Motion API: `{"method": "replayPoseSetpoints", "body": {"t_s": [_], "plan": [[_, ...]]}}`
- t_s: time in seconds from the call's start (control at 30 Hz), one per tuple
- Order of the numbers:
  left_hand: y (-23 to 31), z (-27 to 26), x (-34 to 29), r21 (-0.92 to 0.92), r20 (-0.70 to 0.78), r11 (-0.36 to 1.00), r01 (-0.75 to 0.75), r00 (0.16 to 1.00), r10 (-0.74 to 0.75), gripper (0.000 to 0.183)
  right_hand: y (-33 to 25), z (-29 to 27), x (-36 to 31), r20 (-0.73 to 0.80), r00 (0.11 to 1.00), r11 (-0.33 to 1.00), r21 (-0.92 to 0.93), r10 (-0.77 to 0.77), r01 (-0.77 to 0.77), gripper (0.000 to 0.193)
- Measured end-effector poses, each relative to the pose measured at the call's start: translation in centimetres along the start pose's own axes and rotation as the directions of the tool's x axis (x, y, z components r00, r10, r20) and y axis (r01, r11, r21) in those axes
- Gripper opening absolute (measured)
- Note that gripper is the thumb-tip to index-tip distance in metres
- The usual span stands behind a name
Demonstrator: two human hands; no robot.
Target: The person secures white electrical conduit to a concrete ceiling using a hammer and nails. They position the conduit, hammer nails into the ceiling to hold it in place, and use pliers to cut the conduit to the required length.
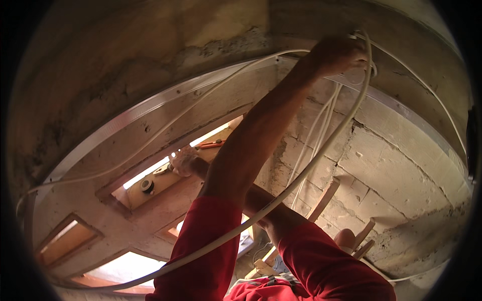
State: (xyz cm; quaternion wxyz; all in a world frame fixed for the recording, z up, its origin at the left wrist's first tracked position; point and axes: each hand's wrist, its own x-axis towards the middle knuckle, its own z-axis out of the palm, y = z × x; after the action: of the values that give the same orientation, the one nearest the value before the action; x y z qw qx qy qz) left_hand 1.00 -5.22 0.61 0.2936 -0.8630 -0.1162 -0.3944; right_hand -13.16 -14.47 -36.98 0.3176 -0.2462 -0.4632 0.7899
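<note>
My left hand [337,54] is raised to the upper right, its fingers curled in at a white round box [353,76] on the wall. What the fingers grip is hidden. A thick white cable [329,143] loops past the fingertips and hangs down across my left sleeve. Crossing behind the left arm, my right hand [184,160] reaches to a wall opening on the left. It rests by the ledge [155,188], with fingers bent over small items I cannot make out. Beside it lie a black-and-white roll of tape [147,186] and an orange-handled tool [211,144].
A pale metal strip [165,97] curves along the wall, with a thinner white cable [186,114] running near it. Thin white wires [321,125] hang below the box. Wooden pieces [326,198] jut out at lower right. Bright openings [123,268] show at lower left.
</note>
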Motion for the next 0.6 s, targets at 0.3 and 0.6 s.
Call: {"method": "replayPoseSetpoints", "body": {"t_s": [0.3,0.6], "plan": [[1.5,2.0,1.8,-0.138,-0.099,0.954,0.265,0.955,-0.28,0.03,1.7,1.5,2.5,0.014,0.998,0.998,0.032,0.056,-0.056,0.046],[1.2,1.2,1.2,-0.337,0.012,0.9,0.275,0.958,-0.288,0.029,2.1,1.6,1.9,0.11,0.987,0.994,-0.008,0.114,-0.114,0.051]]}}
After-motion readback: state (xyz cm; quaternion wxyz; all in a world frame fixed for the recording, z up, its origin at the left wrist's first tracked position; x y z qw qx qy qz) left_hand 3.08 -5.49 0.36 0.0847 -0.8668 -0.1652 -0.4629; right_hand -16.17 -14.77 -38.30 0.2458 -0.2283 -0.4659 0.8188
